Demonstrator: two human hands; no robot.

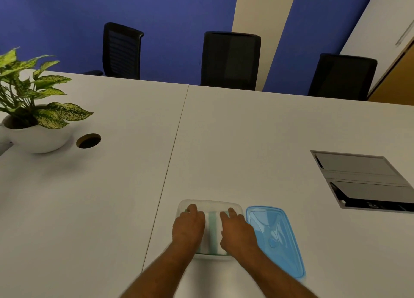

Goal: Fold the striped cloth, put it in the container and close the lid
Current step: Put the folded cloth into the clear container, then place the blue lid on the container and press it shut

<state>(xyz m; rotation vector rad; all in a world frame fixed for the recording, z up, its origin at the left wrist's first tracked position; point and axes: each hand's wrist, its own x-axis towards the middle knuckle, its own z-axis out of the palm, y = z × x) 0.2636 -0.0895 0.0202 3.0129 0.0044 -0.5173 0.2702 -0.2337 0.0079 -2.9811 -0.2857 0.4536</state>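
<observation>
Both hands (189, 227) (237, 230) flat, gripping nothing, pressing cloth (212, 226) into container (210, 203) | risk: cloth springs up, jams lid (274, 237)

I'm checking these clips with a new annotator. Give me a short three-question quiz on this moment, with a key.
1. True or false: the blue lid is already on the container.
2. Where is the striped cloth? A) spread on the table B) inside the container C) on the lid
3. Which hand is nearer the lid?

Key:
1. False; the lid lies on the table to the right of the container.
2. B; both hands press down on it there.
3. The right hand; the left hand is on the container's far side from it.
</observation>
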